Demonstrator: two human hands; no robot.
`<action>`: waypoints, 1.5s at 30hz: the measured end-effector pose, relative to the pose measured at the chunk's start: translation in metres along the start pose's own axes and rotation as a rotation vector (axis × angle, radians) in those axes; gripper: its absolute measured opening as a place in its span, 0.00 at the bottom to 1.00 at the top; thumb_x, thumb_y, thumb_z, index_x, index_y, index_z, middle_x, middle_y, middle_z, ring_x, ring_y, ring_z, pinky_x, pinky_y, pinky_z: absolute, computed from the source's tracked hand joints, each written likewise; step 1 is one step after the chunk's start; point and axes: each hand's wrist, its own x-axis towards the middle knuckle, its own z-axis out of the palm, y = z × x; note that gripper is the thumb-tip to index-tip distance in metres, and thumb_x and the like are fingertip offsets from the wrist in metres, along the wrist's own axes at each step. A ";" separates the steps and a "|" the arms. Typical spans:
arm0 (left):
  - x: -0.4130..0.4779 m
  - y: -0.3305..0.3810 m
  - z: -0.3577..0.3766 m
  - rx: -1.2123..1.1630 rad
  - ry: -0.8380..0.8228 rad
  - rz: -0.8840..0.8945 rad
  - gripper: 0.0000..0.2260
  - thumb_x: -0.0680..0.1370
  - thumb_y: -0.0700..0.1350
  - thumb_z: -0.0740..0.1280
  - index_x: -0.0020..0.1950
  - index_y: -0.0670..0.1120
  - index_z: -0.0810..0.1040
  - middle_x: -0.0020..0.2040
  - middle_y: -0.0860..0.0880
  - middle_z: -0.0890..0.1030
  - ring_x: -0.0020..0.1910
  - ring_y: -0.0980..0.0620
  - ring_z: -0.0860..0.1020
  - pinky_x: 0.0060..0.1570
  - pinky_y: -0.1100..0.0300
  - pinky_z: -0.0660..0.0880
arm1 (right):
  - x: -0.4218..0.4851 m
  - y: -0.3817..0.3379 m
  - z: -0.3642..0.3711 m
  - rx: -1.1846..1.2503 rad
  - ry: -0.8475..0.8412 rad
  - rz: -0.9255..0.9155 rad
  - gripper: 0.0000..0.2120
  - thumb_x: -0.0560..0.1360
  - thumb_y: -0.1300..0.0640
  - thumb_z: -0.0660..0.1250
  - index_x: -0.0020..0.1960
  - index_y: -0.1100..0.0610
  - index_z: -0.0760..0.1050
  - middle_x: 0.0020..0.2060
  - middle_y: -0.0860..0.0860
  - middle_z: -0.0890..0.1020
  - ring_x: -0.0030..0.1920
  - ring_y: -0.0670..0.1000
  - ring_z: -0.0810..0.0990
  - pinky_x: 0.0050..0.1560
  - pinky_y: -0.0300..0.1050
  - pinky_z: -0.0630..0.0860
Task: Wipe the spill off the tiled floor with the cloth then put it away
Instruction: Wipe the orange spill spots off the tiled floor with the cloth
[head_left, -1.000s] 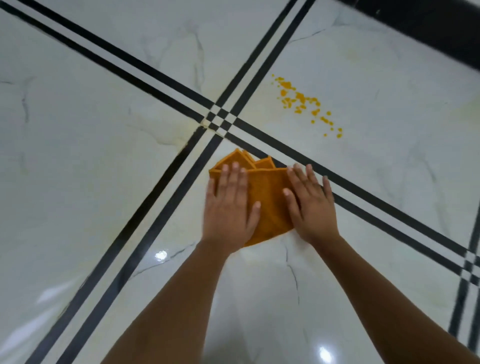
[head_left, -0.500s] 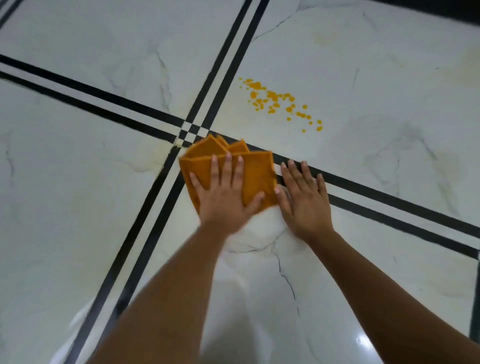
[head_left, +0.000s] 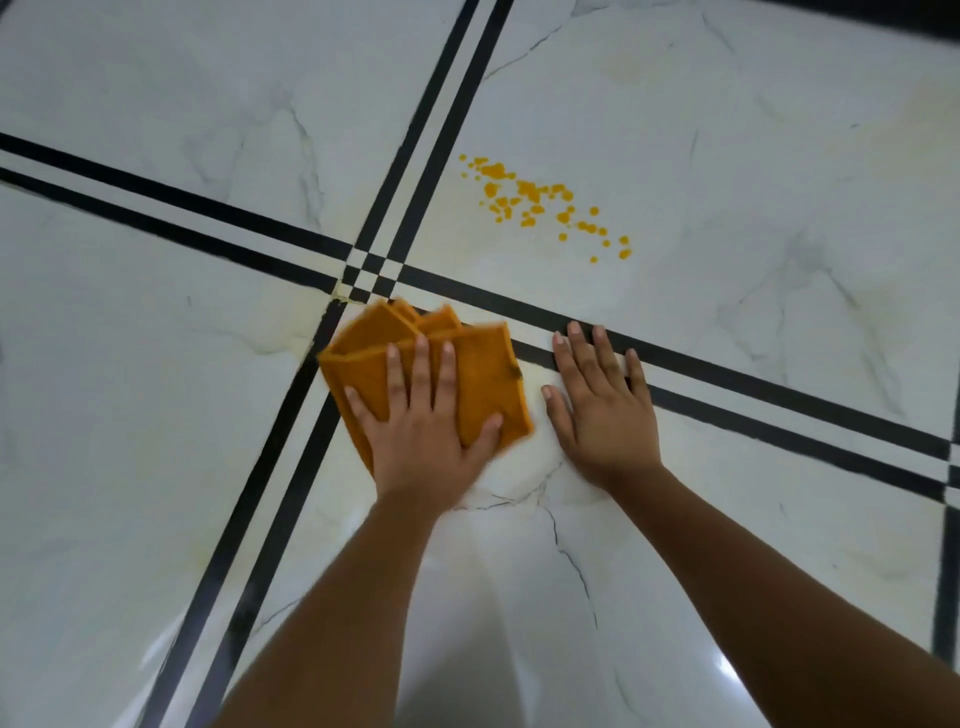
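Cloth (head_left: 485, 384): folded, orange, lay on the tiled floor (head_left: 779, 312) beside the black stripe crossing.
Left hand (head_left: 421, 431): flat, fingers spread, pressed on the cloth.
Right hand (head_left: 605, 410): flat on the floor just beside the cloth, holding nothing.
Spill (head_left: 540, 200): yellow drops, apart from the cloth.

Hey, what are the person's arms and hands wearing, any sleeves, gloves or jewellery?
Left forearm and right forearm are bare, no sleeves in view. Left hand and right hand: no gloves, rings, watch or bracelet.

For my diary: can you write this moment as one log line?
left hand: flat on cloth | right hand: flat on floor | spill: unwiped
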 end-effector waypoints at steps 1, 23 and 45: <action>-0.016 0.003 0.001 0.004 -0.018 0.041 0.38 0.73 0.71 0.46 0.77 0.50 0.51 0.77 0.46 0.55 0.74 0.39 0.52 0.65 0.32 0.45 | 0.000 0.000 -0.001 -0.006 -0.006 -0.003 0.29 0.79 0.42 0.40 0.75 0.55 0.56 0.74 0.53 0.60 0.75 0.53 0.53 0.72 0.55 0.49; -0.026 -0.005 0.003 0.055 -0.056 0.229 0.38 0.72 0.71 0.47 0.76 0.50 0.51 0.76 0.46 0.55 0.75 0.41 0.52 0.66 0.30 0.47 | 0.000 0.000 -0.001 -0.052 -0.039 -0.012 0.29 0.78 0.43 0.41 0.75 0.55 0.53 0.75 0.53 0.57 0.75 0.53 0.50 0.72 0.54 0.46; 0.047 -0.095 -0.019 0.042 -0.056 0.385 0.36 0.74 0.69 0.47 0.76 0.49 0.53 0.76 0.49 0.57 0.75 0.46 0.52 0.68 0.34 0.48 | 0.031 -0.061 0.013 -0.101 -0.094 -0.024 0.31 0.79 0.40 0.39 0.75 0.57 0.52 0.74 0.53 0.56 0.74 0.54 0.53 0.71 0.52 0.47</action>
